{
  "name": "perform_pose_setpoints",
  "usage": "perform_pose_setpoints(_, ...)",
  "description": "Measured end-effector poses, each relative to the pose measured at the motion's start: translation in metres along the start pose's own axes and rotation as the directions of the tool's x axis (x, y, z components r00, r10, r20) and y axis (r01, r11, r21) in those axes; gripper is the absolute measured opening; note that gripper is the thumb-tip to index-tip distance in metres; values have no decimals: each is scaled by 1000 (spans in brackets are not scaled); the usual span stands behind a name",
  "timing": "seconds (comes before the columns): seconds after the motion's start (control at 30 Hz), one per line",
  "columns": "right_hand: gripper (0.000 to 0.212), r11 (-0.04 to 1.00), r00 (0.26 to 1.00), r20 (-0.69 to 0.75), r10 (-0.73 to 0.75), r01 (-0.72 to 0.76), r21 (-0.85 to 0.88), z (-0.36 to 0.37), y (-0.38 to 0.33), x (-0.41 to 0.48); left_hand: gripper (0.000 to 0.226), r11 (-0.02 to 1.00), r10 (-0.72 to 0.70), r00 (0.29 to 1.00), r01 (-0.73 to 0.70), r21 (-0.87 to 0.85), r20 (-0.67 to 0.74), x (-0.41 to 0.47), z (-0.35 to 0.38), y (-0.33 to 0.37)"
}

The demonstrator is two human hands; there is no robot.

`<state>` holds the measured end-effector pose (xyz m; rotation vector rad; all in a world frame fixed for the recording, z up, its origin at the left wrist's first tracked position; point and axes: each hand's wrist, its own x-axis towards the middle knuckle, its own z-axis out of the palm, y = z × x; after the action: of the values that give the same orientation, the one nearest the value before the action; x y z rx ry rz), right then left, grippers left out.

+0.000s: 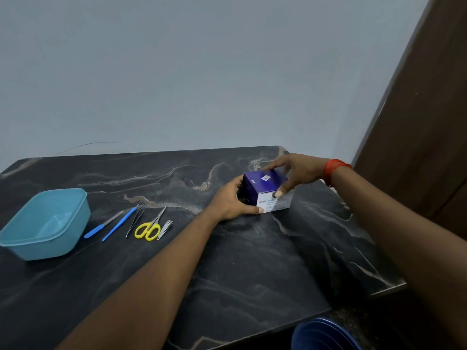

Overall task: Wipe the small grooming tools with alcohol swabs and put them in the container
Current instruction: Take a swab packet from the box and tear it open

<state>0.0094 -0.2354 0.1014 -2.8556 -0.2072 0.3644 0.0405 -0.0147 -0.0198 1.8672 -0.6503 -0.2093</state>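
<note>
1. Black, pale-veined stone surface [252, 261], set against a pale blue-grey wall; brown door [424, 122] at far right.
2. Box of alcohol swabs [265, 184], dark blue top and white front label, sits on the surface right of centre, towards the far edge.
3. Left hand [232, 202] grips the box's left side, fingers curled round it, thumb lying along the near bottom edge.
4. Right hand [300, 170] comes over from the right, fingers curled on the top's far edge, thumb pressed on the near face. Red thread band [333, 168] on that wrist.
5. Teal plastic container [50, 246], square, lidless, stands at the left, well apart from the box. Nothing visible inside.
6. Grooming tools lie in a row on the surface just right of the container, none touched: blue-handled nail file [101, 226], second blue-handled tool [118, 224], tweezers [135, 221], yellow-handled scissors [149, 229], nail clipper [165, 226]. All angled, tips pointing far-right.
7. Dark blue round object [323, 334] below the near edge, lower right; only partly in view, so cannot tell what it is.
</note>
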Motion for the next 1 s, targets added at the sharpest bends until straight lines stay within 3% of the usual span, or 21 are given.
perform_pose_setpoints(0.2,63,999,995,-90,-32,33,5,-20,-9,-8,108,1000,3,999,-4,22,36,-1,-3,-1)
perform_pose_setpoints(0.33,48,999,966,-257,-37,30,-31,-35,-12,-12,115,1000,-5,999,4,12,39,-4,-3,0)
perform_pose_setpoints(0.47,43,1000,806,-592,25,-14,22,-33,-15,-14,116,999,8,999,-6,-34,51,-4,-2,-1)
perform_pose_setpoints(0.57,45,996,717,-693,75,-92,13,-13,-20,-15,118,998,21,999,-19,-56,46,-4,-1,-2)
perform_pose_setpoints(0.63,35,998,728,-685,18,-59,-36,2,-23,-20,119,998,26,999,-24,-53,41,-4,-1,-2)
perform_pose_setpoints(0.7,14,998,788,-614,-49,22,-52,10,-25,-25,108,998,40,998,-39,-50,39,-5,0,-3)
perform_pose_setpoints(0.83,21,979,913,-394,-109,29,-202,21,-20,-24,110,997,51,998,-49,-62,30,-5,-1,-3)
perform_pose_setpoints(1.0,16,949,959,-271,-85,-6,-316,28,-26,-19,114,998,35,999,-34,-61,25,-5,-1,-3)
